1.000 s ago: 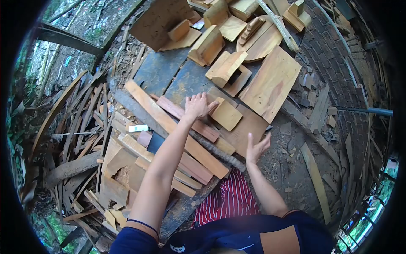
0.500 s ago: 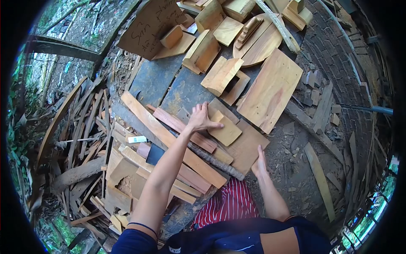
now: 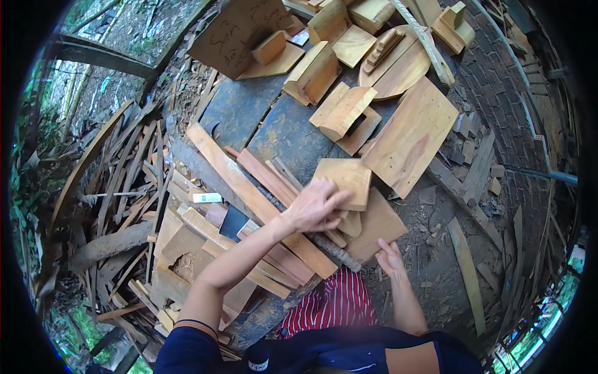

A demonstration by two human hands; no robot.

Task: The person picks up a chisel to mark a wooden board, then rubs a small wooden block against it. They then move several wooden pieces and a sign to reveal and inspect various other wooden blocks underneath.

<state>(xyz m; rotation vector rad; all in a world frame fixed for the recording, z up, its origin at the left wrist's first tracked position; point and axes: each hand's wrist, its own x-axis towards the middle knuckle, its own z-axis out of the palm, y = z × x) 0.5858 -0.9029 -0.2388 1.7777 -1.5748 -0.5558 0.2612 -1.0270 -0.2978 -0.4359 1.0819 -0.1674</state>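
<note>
Over the lower left edge of a squarish wooden block (image 3: 346, 177) is my left hand (image 3: 314, 206), its fingers smeared by motion; whether it grips the block cannot be made out. A smaller pale piece (image 3: 351, 224) lies just below that block. My right hand (image 3: 390, 257) pinches the lower right edge of a thin brown board (image 3: 378, 227), which lies partly under the block. Close to my left hand are a reddish strip (image 3: 265, 174), a long plank (image 3: 240, 187) and a round grey rod (image 3: 339, 252).
A large flat board (image 3: 414, 134) lies beyond my hands. Angled wooden pieces (image 3: 342, 112), an oval board (image 3: 398, 62) and cardboard with handwriting (image 3: 227, 40) stand farther back. Stacked offcuts (image 3: 187, 249) and a white tube (image 3: 207, 197) are at the left.
The squarish block now shows tilted above the thin board, where a smaller piece lay under my left hand. My left hand has moved right and down. The view has shifted slightly.
</note>
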